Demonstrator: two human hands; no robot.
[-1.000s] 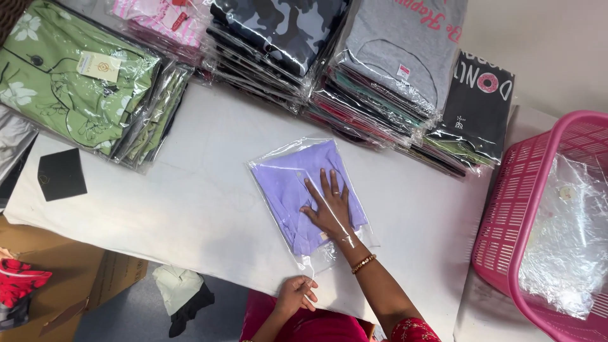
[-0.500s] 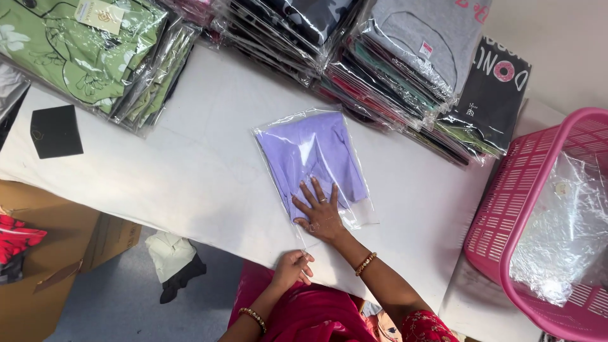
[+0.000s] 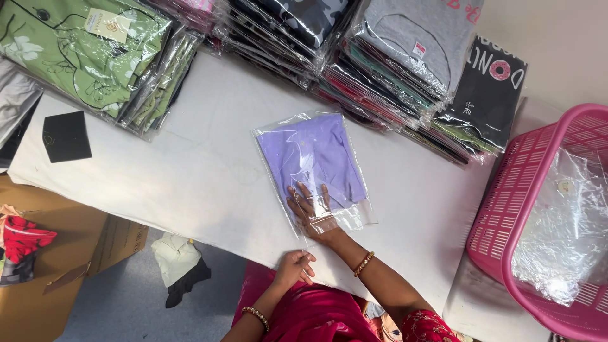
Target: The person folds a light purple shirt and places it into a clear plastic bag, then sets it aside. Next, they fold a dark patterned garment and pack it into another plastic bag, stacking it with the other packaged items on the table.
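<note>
Item: folded lilac garment in clear bag point(image 3: 313, 164), flat on white table point(image 3: 190, 183), just in front of the packed-shirt stacks point(image 3: 405, 69).
Handling: likely light, soft, slippery film; best pinched at the open near flap.
Right hand point(image 3: 313, 212): fingers spread flat, pressing the bag's near end, gripping nothing.
Left hand point(image 3: 294, 266): loosely curled at the table edge, empty.
Change: right hand has slid back from the bag's middle toward its near end.

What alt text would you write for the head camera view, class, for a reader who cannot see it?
A person's right hand presses flat on a lilac garment in a clear bag on a white table; the left hand rests at the table's edge. Bagged clothes stacks line the far side.
</note>
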